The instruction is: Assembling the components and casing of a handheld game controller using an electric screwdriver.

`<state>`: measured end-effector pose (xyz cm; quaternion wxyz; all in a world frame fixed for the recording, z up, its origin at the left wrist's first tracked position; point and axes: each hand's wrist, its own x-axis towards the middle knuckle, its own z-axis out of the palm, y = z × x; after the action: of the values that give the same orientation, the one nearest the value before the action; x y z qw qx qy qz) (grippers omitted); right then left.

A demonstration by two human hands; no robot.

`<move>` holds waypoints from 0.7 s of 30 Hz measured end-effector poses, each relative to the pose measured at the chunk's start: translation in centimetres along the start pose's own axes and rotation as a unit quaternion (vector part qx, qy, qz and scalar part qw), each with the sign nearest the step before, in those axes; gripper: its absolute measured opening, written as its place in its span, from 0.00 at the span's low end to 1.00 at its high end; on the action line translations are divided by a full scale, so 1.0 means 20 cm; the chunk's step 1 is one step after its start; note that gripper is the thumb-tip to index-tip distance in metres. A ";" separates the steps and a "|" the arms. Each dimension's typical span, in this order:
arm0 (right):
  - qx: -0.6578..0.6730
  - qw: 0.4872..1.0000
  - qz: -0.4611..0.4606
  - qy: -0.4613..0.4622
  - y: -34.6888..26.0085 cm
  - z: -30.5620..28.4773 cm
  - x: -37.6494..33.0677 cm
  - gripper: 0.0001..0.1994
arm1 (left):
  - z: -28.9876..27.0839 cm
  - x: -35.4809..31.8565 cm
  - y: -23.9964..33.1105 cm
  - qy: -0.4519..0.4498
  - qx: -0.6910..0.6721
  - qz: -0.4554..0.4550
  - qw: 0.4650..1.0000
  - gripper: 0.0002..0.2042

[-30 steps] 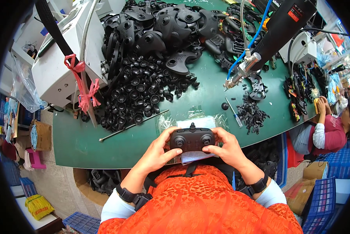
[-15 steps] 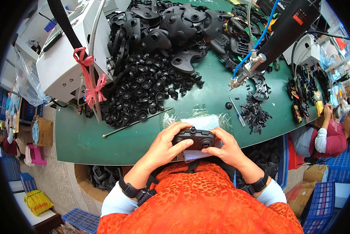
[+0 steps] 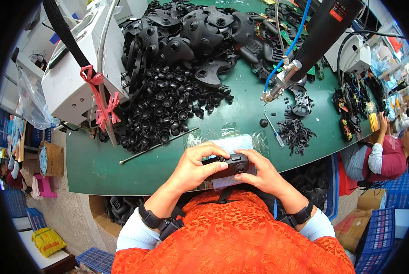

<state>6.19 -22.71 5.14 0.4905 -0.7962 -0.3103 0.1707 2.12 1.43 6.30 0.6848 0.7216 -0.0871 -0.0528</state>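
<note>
Black controller (image 3: 237, 167) gripped between our fingers (image 3: 212, 150), left hand (image 3: 191, 166) on 1 end and right hand (image 3: 263, 171) on the other. We note it above the green bench (image 3: 122, 176), near its front edge; black caps (image 3: 155, 112) heaped beyond, leftward.

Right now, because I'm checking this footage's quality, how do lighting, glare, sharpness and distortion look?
Head view: bright light, with a pale sheen on the green table; head view: fisheye distortion bows the table's near edge, and the corners go black; head view: the black controller looks fairly sharp, though its dark detail is hard to read and the left fingers hide part of it.
</note>
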 end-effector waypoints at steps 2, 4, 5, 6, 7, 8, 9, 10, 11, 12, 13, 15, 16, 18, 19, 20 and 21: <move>0.020 1.000 0.018 0.000 0.02 -0.01 -0.01 0.28 | 0.00 0.00 -0.01 0.002 0.011 -0.003 1.000 0.11; 0.040 0.999 0.036 -0.001 0.02 -0.01 -0.01 0.27 | 0.01 -0.01 0.00 0.015 0.016 -0.008 1.000 0.10; 0.036 0.998 0.045 -0.002 0.02 -0.01 -0.02 0.27 | 0.02 -0.01 0.00 0.027 0.022 -0.012 0.999 0.10; 0.033 0.998 0.054 -0.003 0.02 -0.01 -0.02 0.26 | 0.02 -0.01 0.01 0.027 0.021 -0.012 0.999 0.10; 0.033 0.998 0.054 -0.002 0.02 0.00 -0.02 0.26 | 0.02 -0.01 0.02 0.032 0.030 -0.031 0.999 0.10; 0.024 0.998 0.050 0.001 0.02 0.00 -0.03 0.26 | 0.03 -0.01 0.02 0.038 0.040 -0.051 0.997 0.09; 0.015 0.999 0.045 0.005 0.02 0.01 -0.03 0.26 | 0.03 -0.02 0.02 0.038 0.039 -0.052 0.997 0.09; 0.015 0.999 0.046 0.005 0.02 0.01 -0.03 0.26 | 0.04 -0.02 0.02 0.046 0.054 -0.042 0.997 0.09; 0.009 1.000 0.023 0.008 0.02 0.01 -0.03 0.26 | 0.04 -0.02 0.02 0.054 0.070 -0.033 0.996 0.09; 0.003 1.000 -0.001 0.010 0.02 0.01 -0.03 0.26 | 0.04 -0.03 0.01 0.054 0.069 -0.033 0.996 0.09; 0.002 1.000 0.000 0.010 0.02 0.02 -0.02 0.26 | 0.05 -0.03 0.00 0.068 0.057 -0.035 0.995 0.09; 0.022 1.000 -0.002 -0.002 0.02 0.02 -0.02 0.25 | 0.05 -0.04 -0.03 0.081 0.043 -0.036 0.995 0.09; 0.021 1.000 -0.001 -0.002 0.02 0.02 -0.02 0.25 | 0.05 -0.04 -0.04 0.088 0.033 -0.034 0.995 0.09; 0.019 1.000 0.014 -0.003 0.04 0.03 -0.02 0.24 | 0.05 -0.04 -0.05 0.092 0.021 -0.031 0.995 0.09; 0.018 1.000 0.015 -0.002 0.03 0.02 -0.02 0.24 | 0.05 -0.04 -0.06 0.095 0.021 -0.030 0.995 0.08; 0.012 0.999 0.028 -0.010 0.02 0.02 -0.02 0.22 | 0.05 -0.04 -0.07 0.097 0.021 -0.029 0.995 0.08; 0.006 0.999 0.042 -0.018 0.01 0.01 -0.02 0.21 | 0.04 -0.04 -0.07 0.097 0.021 -0.030 0.995 0.08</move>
<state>5.76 -22.85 4.91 0.4823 -0.8021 -0.2846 0.2074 1.26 0.76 4.91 0.6730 0.7396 0.0001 -0.0009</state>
